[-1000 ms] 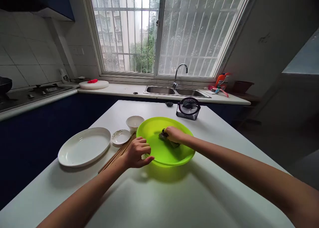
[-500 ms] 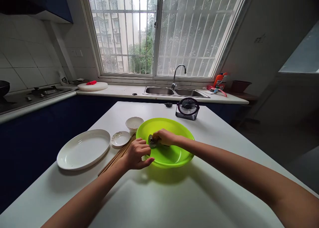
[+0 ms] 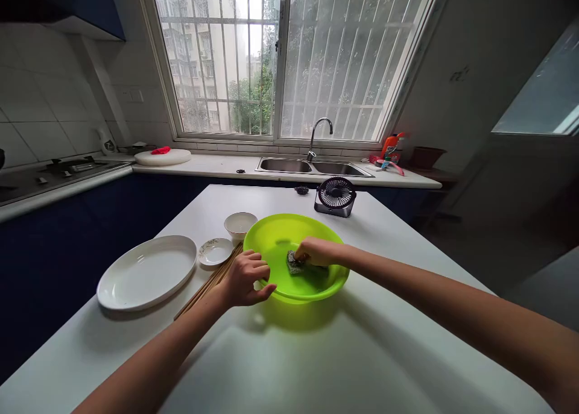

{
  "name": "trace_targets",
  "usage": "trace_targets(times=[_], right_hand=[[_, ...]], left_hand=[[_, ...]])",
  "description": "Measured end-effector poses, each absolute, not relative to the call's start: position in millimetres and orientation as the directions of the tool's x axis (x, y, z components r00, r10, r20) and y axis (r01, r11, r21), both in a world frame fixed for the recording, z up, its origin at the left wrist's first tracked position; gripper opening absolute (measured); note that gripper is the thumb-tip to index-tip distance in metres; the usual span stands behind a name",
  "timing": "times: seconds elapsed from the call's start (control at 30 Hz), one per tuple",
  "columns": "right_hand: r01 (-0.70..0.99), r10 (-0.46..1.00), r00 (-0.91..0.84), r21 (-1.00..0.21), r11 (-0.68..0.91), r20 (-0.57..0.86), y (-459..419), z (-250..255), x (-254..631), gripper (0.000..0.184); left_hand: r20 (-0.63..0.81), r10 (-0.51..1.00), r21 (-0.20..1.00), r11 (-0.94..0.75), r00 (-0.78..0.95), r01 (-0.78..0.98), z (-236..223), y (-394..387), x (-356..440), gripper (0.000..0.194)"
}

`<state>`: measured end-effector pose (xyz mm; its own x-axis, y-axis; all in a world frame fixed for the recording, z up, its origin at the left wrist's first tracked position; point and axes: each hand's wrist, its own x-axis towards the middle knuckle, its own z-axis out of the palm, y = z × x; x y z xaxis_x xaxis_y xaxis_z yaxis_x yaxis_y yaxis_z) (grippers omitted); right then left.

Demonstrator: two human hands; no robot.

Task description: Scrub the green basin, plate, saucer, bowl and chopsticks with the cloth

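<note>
A bright green plastic basin stands on the white table. My left hand is closed on its near left rim, with the thumb on the outer side and the fingers curled over the edge. Inside the basin, my right hand presses a crumpled dark grey cloth against the bottom. The fingers of that hand are bent round the cloth and partly hide it. Wooden chopsticks lie just left of the basin, partly behind my left hand and wrist.
On the left of the table sit a large oval white plate, a small patterned dish and a white bowl. Behind the basin are a small black fan and a dark scouring pad. A double sink lies beyond.
My right hand has swept the cloth left across the basin bottom, then back right towards the middle. My left hand stays on the rim. The view has shifted slightly.
</note>
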<state>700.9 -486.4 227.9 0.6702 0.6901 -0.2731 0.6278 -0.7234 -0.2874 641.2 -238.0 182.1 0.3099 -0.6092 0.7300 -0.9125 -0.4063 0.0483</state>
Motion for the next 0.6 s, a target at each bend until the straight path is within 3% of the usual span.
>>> trace_targets(times=[0.3, 0.6], right_hand=[[0.552, 0.562, 0.795, -0.115, -0.826, -0.226, -477, 219, 731, 0.036], [0.649, 0.663, 0.728, -0.138, -0.748, -0.174, -444, 211, 743, 0.038]], left_hand=[[0.738, -0.603, 0.042, -0.407, 0.303, -0.913, 185, -240, 641, 0.046], [0.745, -0.595, 0.041, -0.412, 0.303, -0.910, 181, -242, 644, 0.045]])
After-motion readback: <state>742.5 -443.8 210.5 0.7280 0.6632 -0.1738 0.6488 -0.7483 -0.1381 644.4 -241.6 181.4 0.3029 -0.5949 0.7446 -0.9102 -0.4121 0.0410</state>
